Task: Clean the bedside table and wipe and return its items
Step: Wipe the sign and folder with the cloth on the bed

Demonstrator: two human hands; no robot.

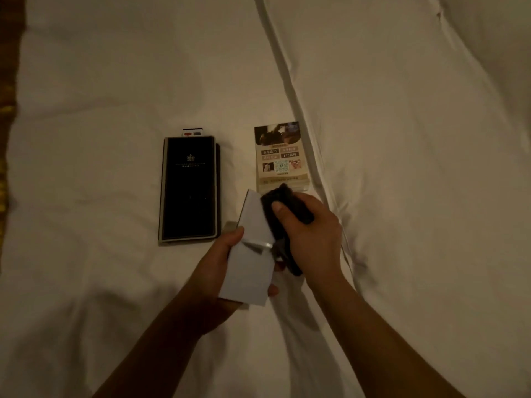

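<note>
We look down on a bed covered by a white sheet, with both of our bare forearms reaching in from the bottom. Our left hand grips a white item, a box or a folded card, we cannot tell which. The thumb is curled over its front face and a fingertip shows past its right edge. The item is held tilted above the sheet, and a short shiny strip crosses its middle.

Our right hand is curled round a dark cloth, and its thumb presses the cloth against the upper right part of the white item. A tail of the cloth hangs below the palm.

2 more things lie flat on the sheet beyond the hands. To the left is a black folder with a pale border and a small crest, and the end of a remote pokes out at its top. To the right, just above the cloth, lies a leaflet stand printed with photos and a QR code.

A long fold in the bedding runs diagonally past the stand's right side. A dim gold-brown strip edges the far left.
</note>
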